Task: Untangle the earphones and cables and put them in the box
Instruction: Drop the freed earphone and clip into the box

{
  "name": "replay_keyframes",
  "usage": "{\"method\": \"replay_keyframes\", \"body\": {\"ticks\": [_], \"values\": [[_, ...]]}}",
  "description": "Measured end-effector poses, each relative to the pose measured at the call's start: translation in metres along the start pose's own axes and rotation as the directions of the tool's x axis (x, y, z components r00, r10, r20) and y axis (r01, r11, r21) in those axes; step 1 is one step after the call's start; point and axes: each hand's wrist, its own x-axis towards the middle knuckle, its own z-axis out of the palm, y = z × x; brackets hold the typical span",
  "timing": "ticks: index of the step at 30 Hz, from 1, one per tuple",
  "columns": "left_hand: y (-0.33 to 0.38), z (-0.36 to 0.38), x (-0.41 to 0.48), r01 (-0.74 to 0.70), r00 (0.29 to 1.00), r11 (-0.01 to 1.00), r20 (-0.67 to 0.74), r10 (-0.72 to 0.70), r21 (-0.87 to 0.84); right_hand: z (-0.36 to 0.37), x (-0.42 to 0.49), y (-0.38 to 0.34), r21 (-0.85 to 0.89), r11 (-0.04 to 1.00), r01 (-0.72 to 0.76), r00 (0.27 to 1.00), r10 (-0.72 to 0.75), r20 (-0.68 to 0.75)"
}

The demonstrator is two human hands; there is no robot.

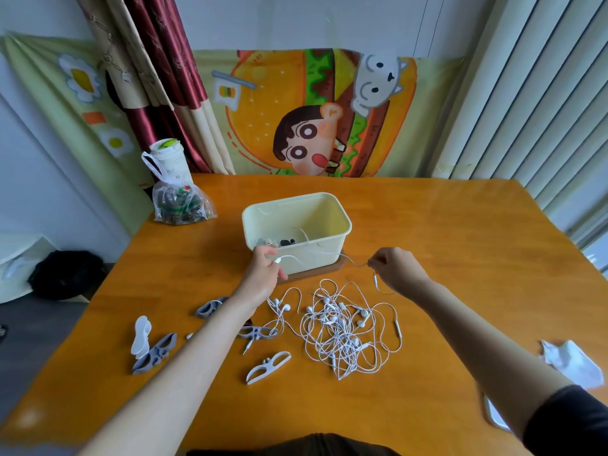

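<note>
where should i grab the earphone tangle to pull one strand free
Pinch beside the remote on the tangle's right edge, coming from the right and above. It sits on an outer loop, lying flat and apart from the dense middle, so it would probably draw out with least snagging.

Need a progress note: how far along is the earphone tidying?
Early. A few items already lie in the box. The left hand and right hand pinch one white cable stretched before it. Most earphones lie in a tangled pile on the table.
</note>
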Motion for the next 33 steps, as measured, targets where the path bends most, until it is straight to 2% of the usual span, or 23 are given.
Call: {"method": "replay_keyframes", "body": {"ticks": [3, 5, 7, 10, 13, 18, 21, 25, 30, 33], "values": [[0.004, 0.004, -0.004, -0.046, 0.992, 0.998, 0.117, 0.041, 0.041, 0.003, -0.009, -0.007, -0.093, 0.993, 0.067, 0.998, -0.067, 0.005], [0.006, 0.010, -0.007, -0.084, 0.976, 0.993, 0.209, 0.064, 0.086, 0.005, -0.021, -0.023, -0.003, 0.973, 0.229, 0.973, -0.229, 0.005], [0.007, 0.016, -0.010, -0.116, 0.961, 0.988, 0.262, 0.087, 0.099, 0.010, -0.033, -0.043, 0.076, 0.911, 0.406, 0.912, -0.409, 0.024], [0.007, 0.020, -0.012, -0.130, 0.962, 0.987, 0.253, 0.104, 0.092, 0.023, -0.043, -0.062, 0.176, 0.842, 0.510, 0.846, -0.528, 0.078], [0.001, 0.015, -0.014, -0.140, 0.957, 0.988, 0.265, 0.118, 0.063, 0.025, -0.040, -0.059, 0.258, 0.858, 0.444, 0.879, -0.474, 0.062], [-0.025, 0.001, -0.015, -0.162, 0.966, 0.957, 0.239, 0.103, 0.242, 0.021, -0.023, -0.034, 0.159, 0.928, 0.338, 0.940, -0.340, -0.013], [-0.042, -0.003, -0.014, -0.114, 0.971, 0.947, 0.234, 0.043, 0.299, 0.019, -0.013, -0.017, 0.130, 0.965, 0.228, 0.972, -0.216, -0.098], [-0.063, -0.007, -0.012, -0.030, 0.970, 0.945, 0.238, -0.051, 0.326, 0.013, -0.009, -0.002, 0.178, 0.978, 0.111, 0.975, -0.072, -0.209], [-0.088, -0.009, -0.011, 0.040, 0.969, 0.932, 0.213, -0.124, 0.359, 0.025, -0.010, 0.020, 0.100, 0.993, -0.061, 0.988, 0.075, -0.138], [-0.085, -0.006, -0.014, -0.020, 0.979, 0.939, 0.198, -0.052, 0.343, 0.037, -0.017, 0.023, -0.082, 0.990, -0.117, 0.993, 0.120, 0.023]]}}
